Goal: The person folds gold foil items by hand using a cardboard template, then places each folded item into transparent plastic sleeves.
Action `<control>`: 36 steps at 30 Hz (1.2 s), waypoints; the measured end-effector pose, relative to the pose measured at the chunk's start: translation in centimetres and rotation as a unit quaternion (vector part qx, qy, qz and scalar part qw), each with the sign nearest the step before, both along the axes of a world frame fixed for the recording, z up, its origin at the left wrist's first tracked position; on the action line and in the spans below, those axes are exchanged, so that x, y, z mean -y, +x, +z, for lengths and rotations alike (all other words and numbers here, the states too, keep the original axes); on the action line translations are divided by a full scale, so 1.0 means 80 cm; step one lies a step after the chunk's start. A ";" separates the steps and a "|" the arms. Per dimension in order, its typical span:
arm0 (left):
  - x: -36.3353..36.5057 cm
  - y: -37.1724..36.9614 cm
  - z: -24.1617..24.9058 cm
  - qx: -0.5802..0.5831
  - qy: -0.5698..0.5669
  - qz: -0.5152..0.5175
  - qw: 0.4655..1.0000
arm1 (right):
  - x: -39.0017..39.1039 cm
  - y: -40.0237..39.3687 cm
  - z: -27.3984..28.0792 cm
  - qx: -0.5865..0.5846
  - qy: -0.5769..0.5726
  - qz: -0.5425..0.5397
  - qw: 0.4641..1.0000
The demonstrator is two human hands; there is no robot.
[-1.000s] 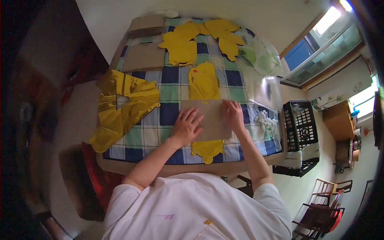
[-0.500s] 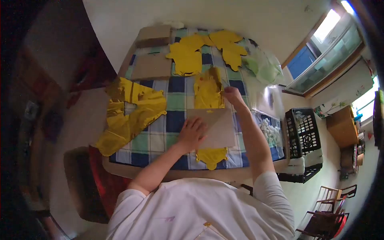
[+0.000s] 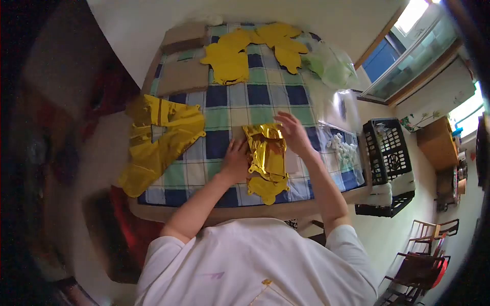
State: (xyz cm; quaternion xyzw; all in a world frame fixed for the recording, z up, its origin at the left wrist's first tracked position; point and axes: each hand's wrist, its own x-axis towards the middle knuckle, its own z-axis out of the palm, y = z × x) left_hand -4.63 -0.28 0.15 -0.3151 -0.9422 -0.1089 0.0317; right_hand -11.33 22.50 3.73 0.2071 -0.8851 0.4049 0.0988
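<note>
A shiny gold foil balloon (image 3: 269, 155), uninflated, lies folded over a grey-brown cardboard sheet (image 3: 291, 162) near the front of the bed-like surface. Its lower end sticks out past the sheet toward me. My left hand (image 3: 237, 159) rests with fingers stretched along the left edge of the foil and card. At the upper right corner of the fold is my right hand (image 3: 294, 133), fingers apart, just by the foil's top edge. To the left lies another flat gold foil balloon (image 3: 168, 130) with a hole in it, resembling a digit 4.
Yellow flat foil shapes (image 3: 229, 56) lie at the back on the checked cloth (image 3: 219, 115). Cardboard sheets (image 3: 181, 74) are stacked at the back left. Clear plastic bags (image 3: 332, 66) and small white pieces (image 3: 343, 148) lie at the right. A black crate (image 3: 388, 153) stands beyond the right edge.
The foil's far part, which stretched out beyond the card, is now folded toward me over it. My right hand has come down and opened. The view has shifted slightly.
</note>
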 end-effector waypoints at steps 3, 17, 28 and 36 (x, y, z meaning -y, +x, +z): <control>0.000 0.000 0.011 0.008 -0.014 0.004 1.000 | 0.044 -0.006 -0.001 -0.048 0.161 0.013 0.986; 0.028 -0.006 -0.028 -0.061 0.166 0.040 0.983 | 0.039 0.022 -0.036 -0.063 0.259 0.063 0.962; -0.034 -0.035 -0.008 -0.037 0.165 0.035 0.985 | 0.032 0.019 -0.040 -0.077 0.223 0.082 0.968; -0.032 -0.037 -0.012 0.002 0.133 0.046 0.990 | 0.013 0.078 -0.024 -0.014 0.166 0.087 0.982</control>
